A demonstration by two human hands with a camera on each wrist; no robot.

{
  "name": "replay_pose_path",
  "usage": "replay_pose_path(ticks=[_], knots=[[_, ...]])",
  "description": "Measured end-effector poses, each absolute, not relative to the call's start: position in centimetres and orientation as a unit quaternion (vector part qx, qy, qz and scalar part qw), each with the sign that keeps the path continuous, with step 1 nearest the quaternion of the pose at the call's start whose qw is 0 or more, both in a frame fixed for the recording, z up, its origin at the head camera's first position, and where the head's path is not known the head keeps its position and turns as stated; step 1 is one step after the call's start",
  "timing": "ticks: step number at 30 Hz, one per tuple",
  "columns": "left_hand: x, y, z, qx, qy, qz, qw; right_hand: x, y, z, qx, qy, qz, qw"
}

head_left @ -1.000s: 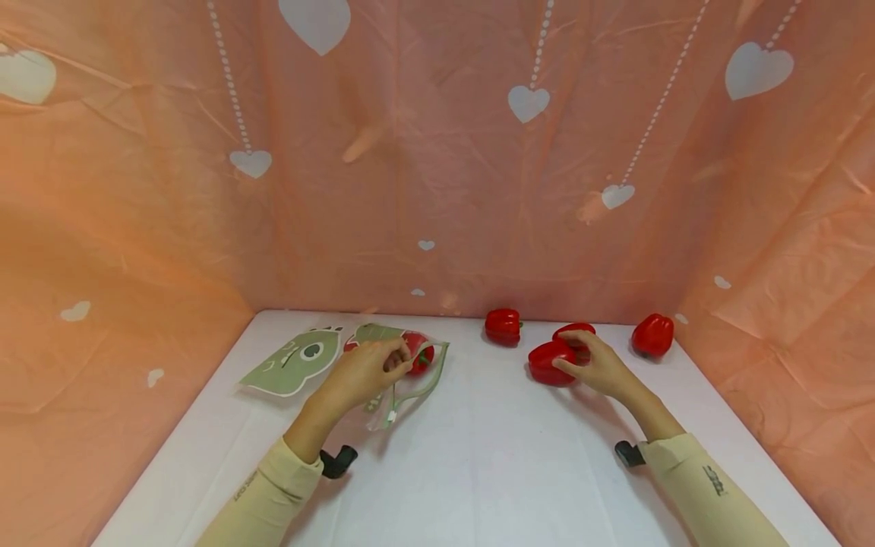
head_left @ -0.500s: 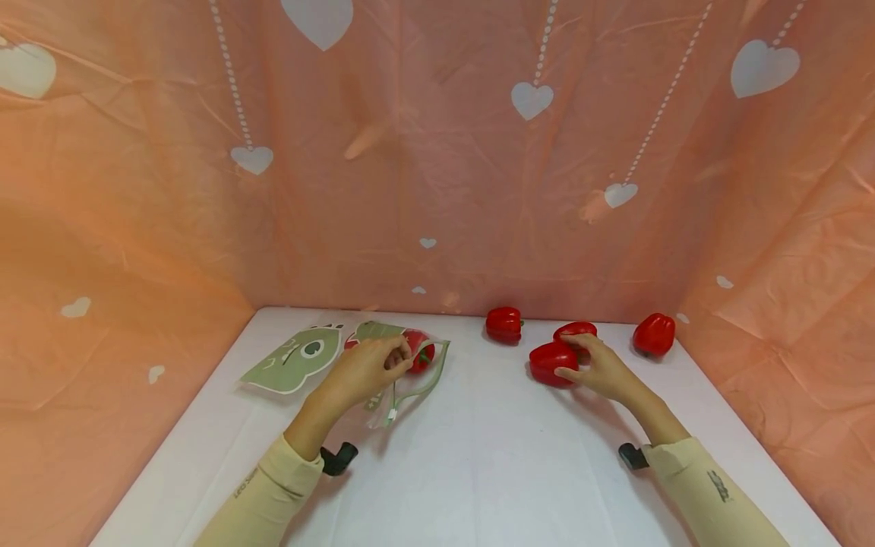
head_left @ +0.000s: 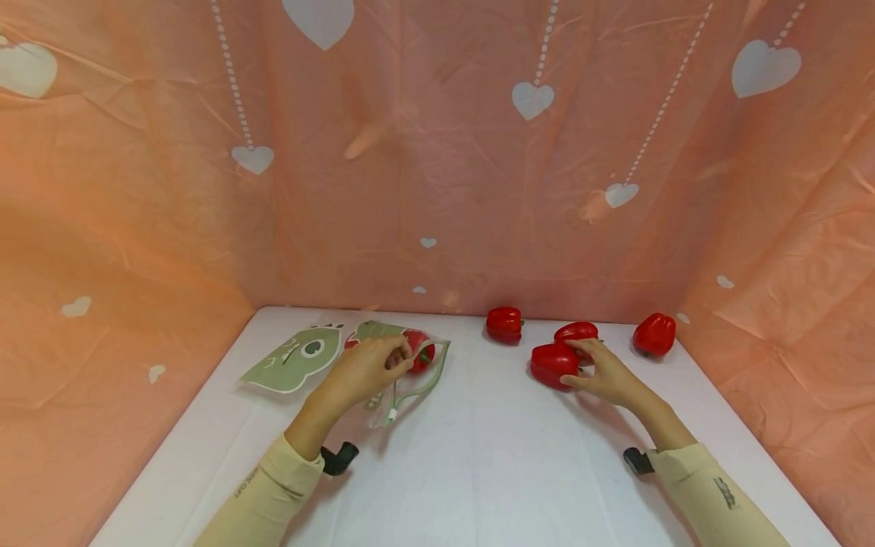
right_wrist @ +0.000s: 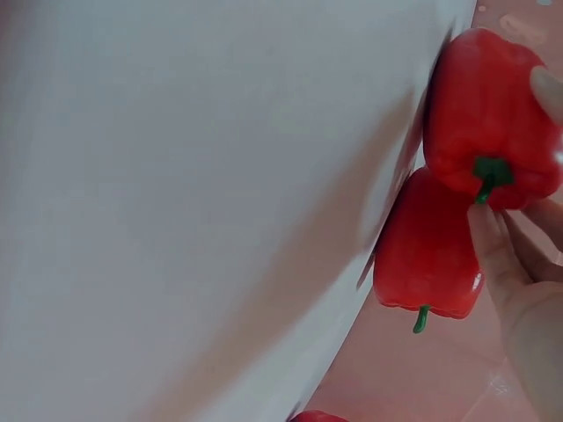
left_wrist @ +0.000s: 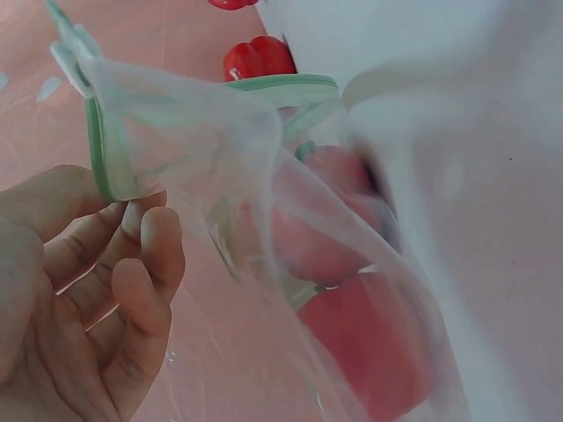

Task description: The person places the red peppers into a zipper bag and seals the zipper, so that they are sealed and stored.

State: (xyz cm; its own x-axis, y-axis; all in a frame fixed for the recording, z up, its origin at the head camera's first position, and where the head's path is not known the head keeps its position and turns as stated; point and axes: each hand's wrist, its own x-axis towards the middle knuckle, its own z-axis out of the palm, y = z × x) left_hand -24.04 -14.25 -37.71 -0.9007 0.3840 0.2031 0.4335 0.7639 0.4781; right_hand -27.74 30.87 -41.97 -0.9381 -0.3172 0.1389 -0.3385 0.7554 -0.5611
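My left hand (head_left: 365,372) pinches the green-edged mouth of a clear zip bag (head_left: 290,361) with a green cartoon print. In the left wrist view the fingertips hold that rim, and the mouth gapes. Red bell peppers (left_wrist: 365,338) show through the bag's film. On the right, my right hand (head_left: 604,372) holds the near red bell pepper (head_left: 552,366) at its stem end. In the right wrist view the thumb lies on one side of this pepper and the index finger reaches beside its green stem. Another bell pepper (right_wrist: 431,255) lies against it, just behind.
A bell pepper (head_left: 503,325) rests at the back middle of the white table (head_left: 478,471), and another bell pepper (head_left: 654,335) at the back right. Orange cloth (head_left: 437,190) with white hearts walls in the back and sides. Black wrist mounts (head_left: 339,459) hang below both sleeves.
My right hand has shifted slightly right and nearer, its thumb now at the near pepper's stem end. That pepper has barely moved. The left hand and the bag stay put.
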Motion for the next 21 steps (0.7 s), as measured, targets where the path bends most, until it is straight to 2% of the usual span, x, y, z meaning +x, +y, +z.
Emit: replay_pose_path(ticks=[9,21], knots=[[-24.0,-14.3,-37.9,-0.214,-0.938,-0.269,0.043,-27.6,31.2,-42.1,0.175,-0.931,0.318,-0.042],[-24.0,-14.1,-38.0,-0.218,-0.937,-0.27,0.044,-27.5,30.0,-42.3,0.156,-0.924,0.345,-0.041]])
